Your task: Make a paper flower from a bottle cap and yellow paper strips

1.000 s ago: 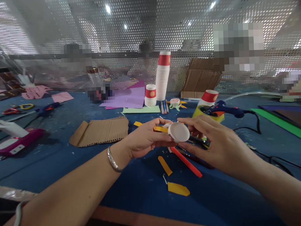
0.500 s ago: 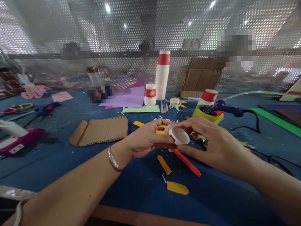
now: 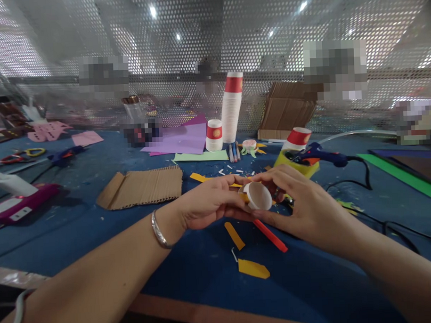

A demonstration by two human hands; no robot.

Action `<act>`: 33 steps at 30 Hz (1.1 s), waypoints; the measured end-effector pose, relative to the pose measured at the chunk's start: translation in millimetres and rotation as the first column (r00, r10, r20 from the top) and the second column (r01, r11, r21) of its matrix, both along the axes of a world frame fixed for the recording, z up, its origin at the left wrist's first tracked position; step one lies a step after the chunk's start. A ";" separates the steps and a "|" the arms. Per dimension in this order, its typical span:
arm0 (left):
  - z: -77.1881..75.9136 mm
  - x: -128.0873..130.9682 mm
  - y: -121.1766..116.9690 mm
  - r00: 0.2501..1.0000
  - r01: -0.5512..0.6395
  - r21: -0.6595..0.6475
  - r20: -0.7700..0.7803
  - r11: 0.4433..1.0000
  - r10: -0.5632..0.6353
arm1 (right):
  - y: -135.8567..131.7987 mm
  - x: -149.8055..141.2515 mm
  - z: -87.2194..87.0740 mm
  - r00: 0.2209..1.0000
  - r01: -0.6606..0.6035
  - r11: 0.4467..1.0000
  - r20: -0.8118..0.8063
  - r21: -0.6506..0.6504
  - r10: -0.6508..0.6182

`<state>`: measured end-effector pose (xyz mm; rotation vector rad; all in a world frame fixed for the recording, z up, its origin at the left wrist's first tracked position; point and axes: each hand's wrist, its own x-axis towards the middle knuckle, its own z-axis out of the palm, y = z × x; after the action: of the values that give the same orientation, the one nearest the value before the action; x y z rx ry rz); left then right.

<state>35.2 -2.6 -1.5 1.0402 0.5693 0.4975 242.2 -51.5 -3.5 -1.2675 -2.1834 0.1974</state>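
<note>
Both my hands meet above the blue table [image 3: 191,270], closed round a small white paper cup piece [image 3: 258,196] whose round bottom faces me. My left hand [image 3: 210,201], with a silver bracelet at the wrist, pinches its left side together with a yellow paper strip [image 3: 242,196]. My right hand [image 3: 302,203] wraps its fingers round the right side. Beneath the hands lie a red strip [image 3: 271,235] and yellow paper offcuts [image 3: 253,268].
A corrugated cardboard sheet [image 3: 142,187] lies to the left. A tall stack of paper cups [image 3: 232,109], a single cup [image 3: 214,135], purple paper [image 3: 186,136] and pens stand behind. A blue glue gun [image 3: 317,154] rests on a yellow tape roll at right, cable trailing. A pink device [image 3: 15,204] sits far left.
The cup piece has been turned and lowered slightly between my fingers; both hands have shifted a little left and closed tighter round it.
</note>
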 end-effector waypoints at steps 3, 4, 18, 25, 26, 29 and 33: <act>2.1 0.4 -0.3 1.000 0.005 0.003 -0.010 1.000 -0.005 | -0.3 0.4 0.5 1.000 -0.003 1.000 0.006 -0.002 0.003; 2.4 0.6 -0.3 1.000 -0.001 0.001 -0.010 1.000 0.001 | -0.3 0.7 0.6 1.000 -0.006 1.000 0.006 0.000 0.006; -1.2 5.1 0.0 0.991 -0.088 -0.039 -0.105 0.995 0.084 | -3.8 -1.9 0.4 0.998 -0.030 0.998 0.054 0.060 0.027; -1.5 7.3 -1.7 0.996 -0.058 -0.046 -0.068 0.997 0.055 | -2.6 -1.4 0.3 0.998 -0.044 0.999 0.038 0.027 0.043; -1.9 7.5 -1.9 0.996 -0.058 -0.043 -0.068 0.997 0.055 | -2.7 -1.5 0.6 0.998 -0.046 0.999 0.037 0.025 0.045; -2.0 7.0 -3.5 0.997 -0.069 -0.033 -0.047 0.997 0.068 | -2.5 -1.8 1.5 0.998 -0.049 0.999 0.028 0.013 0.049; -0.5 3.8 -6.7 0.998 -0.063 0.016 -0.003 0.998 0.063 | -2.4 -1.8 2.9 0.999 -0.042 0.999 0.025 0.009 0.042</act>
<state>39.0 -9.3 -1.9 1.0405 0.6042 0.5564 240.4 -53.9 -0.6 -1.2256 -2.2308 0.1895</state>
